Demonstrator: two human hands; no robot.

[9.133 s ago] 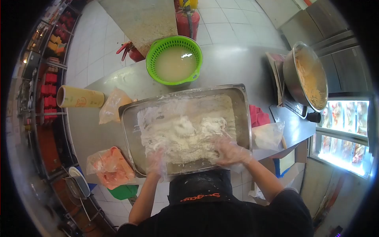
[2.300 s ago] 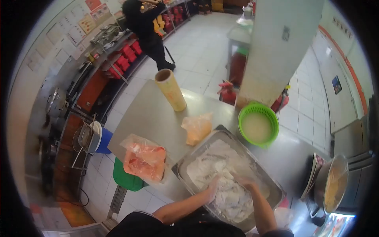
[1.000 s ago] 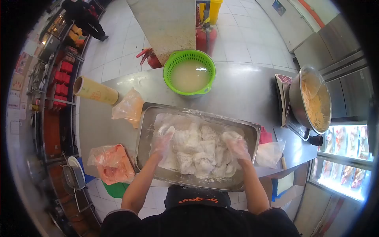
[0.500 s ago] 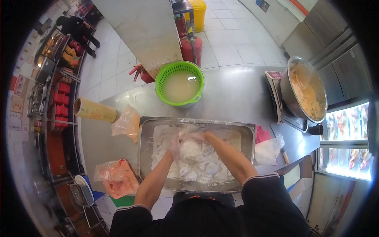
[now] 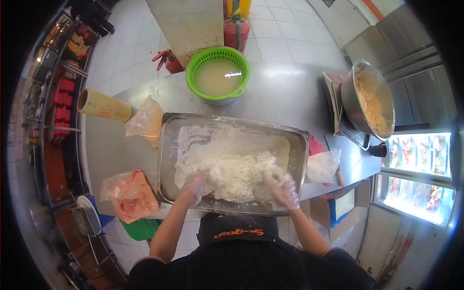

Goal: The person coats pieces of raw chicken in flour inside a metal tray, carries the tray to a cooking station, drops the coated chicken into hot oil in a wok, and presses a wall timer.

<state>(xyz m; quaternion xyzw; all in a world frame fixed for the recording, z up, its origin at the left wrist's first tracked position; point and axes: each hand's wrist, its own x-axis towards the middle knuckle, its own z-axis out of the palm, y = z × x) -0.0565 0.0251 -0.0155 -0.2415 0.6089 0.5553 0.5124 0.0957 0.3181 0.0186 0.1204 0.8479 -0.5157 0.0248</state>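
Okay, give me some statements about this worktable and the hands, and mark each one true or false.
The perforated green plastic basket stands beyond the rectangular metal tray. True.
The left hand is bare. False: it wears a clear glove.
The right hand is at the white floury powder. True.
The round steel bowl is left of the tray. False: it is to the right.
The pale yellow cylindrical roll is inside the tray. False: it is outside, to the left.

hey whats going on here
A person has both gloved hands, left and right, at a heap of white powder in a metal tray, one at each side of it. Whether anything lies inside the heap can't be seen. Beyond the tray, a green basket holds cloudy liquid.
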